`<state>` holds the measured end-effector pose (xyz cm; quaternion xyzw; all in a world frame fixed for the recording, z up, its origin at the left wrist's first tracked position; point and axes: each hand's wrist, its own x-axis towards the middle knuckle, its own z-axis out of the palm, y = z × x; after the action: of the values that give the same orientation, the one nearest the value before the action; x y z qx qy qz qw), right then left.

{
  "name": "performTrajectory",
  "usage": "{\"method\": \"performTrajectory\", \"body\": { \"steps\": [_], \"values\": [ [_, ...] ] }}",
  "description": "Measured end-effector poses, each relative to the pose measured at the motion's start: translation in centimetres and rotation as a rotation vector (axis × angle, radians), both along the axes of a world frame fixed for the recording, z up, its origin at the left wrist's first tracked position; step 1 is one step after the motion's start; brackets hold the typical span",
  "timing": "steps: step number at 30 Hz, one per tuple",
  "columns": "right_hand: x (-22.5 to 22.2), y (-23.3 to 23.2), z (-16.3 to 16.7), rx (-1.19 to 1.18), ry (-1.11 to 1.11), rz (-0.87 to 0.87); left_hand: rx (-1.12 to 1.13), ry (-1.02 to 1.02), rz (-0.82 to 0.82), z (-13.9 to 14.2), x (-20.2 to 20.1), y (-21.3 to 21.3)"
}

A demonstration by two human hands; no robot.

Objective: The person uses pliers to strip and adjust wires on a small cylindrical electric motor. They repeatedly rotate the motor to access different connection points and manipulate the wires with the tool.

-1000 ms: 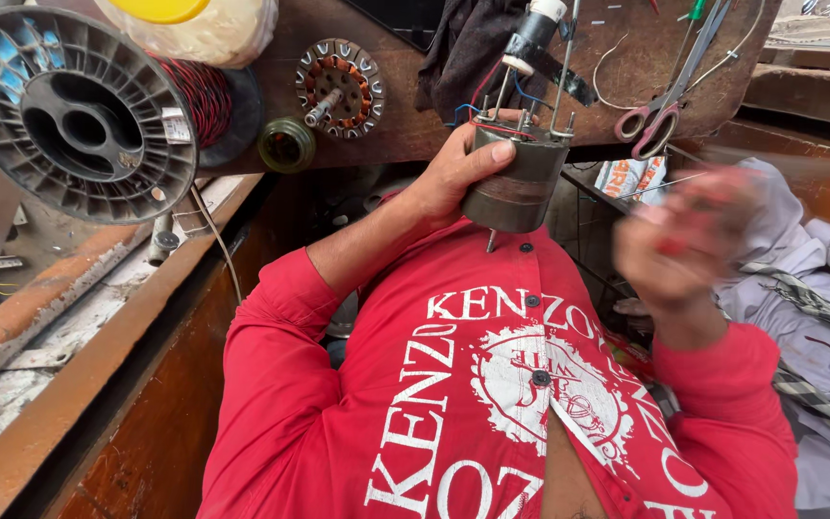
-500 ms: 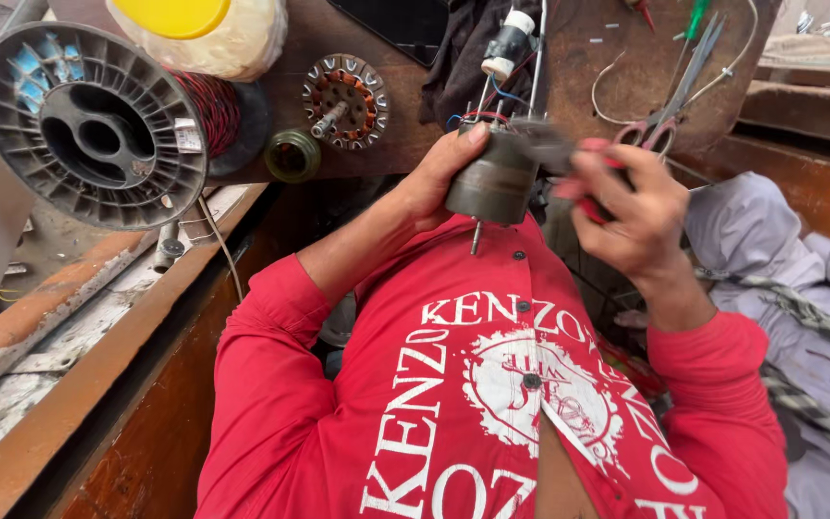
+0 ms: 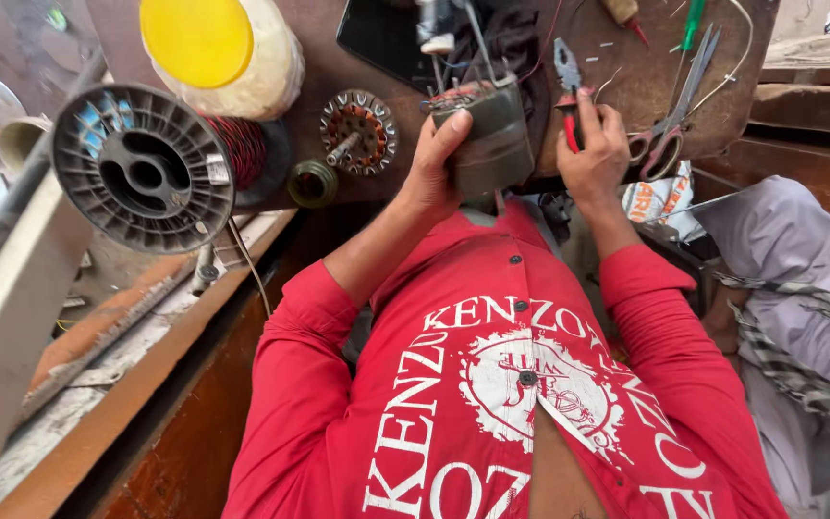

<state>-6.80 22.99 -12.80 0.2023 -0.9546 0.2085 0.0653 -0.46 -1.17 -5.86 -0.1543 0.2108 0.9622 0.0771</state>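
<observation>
Left hand (image 3: 431, 165) wraps its fingers around a dark grey motor housing (image 3: 488, 136), held upright over the brown workbench (image 3: 626, 86) edge (wires sprout from its top). Right hand (image 3: 592, 154) grips red-handled pliers (image 3: 567, 88) beside it. Scissors (image 3: 672, 115) and a copper-wound stator (image 3: 358, 132) lie nearby.

A worn brown counter (image 3: 626, 86) carries a wire spool (image 3: 146, 168), a stator (image 3: 359, 130), scissors (image 3: 670, 120) and a yellow-lidded jar (image 3: 223, 48).

Landmark: motor (image 3: 492, 144) at worktop (image 3: 646, 96) edge. Scissors (image 3: 670, 125) crowd right; stator (image 3: 357, 130), small coil (image 3: 312, 183), wire spool (image 3: 146, 168) block left. Bare strip between stator and motor.
</observation>
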Motion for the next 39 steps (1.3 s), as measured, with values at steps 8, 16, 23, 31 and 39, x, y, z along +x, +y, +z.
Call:
{"method": "performTrajectory", "body": {
  "steps": [8,16,23,31,39],
  "values": [
    [3.3,-3.8,9.1,-0.745,-0.43,-0.063,-0.225,0.173,0.446,1.3,-3.7,2.2],
    [2.2,-6.0,14.5,-0.479,0.127,0.098,-0.36,0.268,0.483,4.2,-5.1,3.6],
    [2.0,-4.6,13.6,-0.551,-0.093,0.106,-0.314,0.307,0.415,4.9,-5.0,3.5],
    [0.2,-3.0,12.8,-1.036,-1.04,0.173,-0.32,0.332,0.312,5.3,-4.9,2.9],
    [3.2,-1.2,13.8,-1.087,-0.921,0.152,-0.549,0.449,0.141,8.7,-2.0,1.5]
  ]
}}
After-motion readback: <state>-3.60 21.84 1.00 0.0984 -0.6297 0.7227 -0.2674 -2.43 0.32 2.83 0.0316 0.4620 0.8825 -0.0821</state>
